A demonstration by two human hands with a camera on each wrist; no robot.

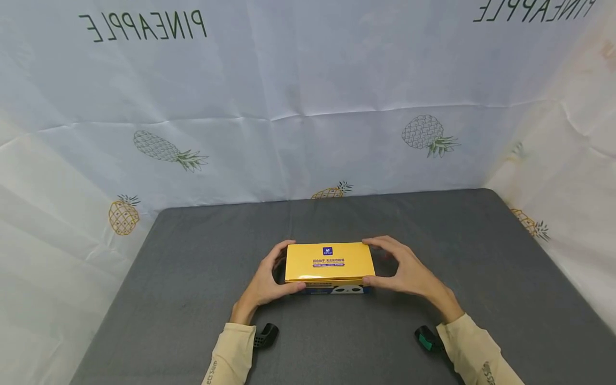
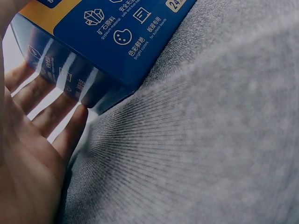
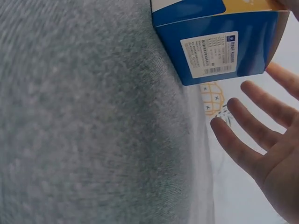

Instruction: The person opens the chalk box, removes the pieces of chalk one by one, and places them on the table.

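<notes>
On the grey table (image 1: 192,256), near its middle, lies a flat oblong box (image 1: 329,262): yellow lid, blue sides with white print, 1 barcode label on its right end. Left hand (image 1: 263,283) and right hand (image 1: 409,272) clasp its 2 short ends, thumbs in front.

A grey cloth-covered bench (image 1: 192,267) stands against a white backdrop (image 1: 308,96) printed with pineapples (and the word PINEAPPLE, mirrored).
</notes>
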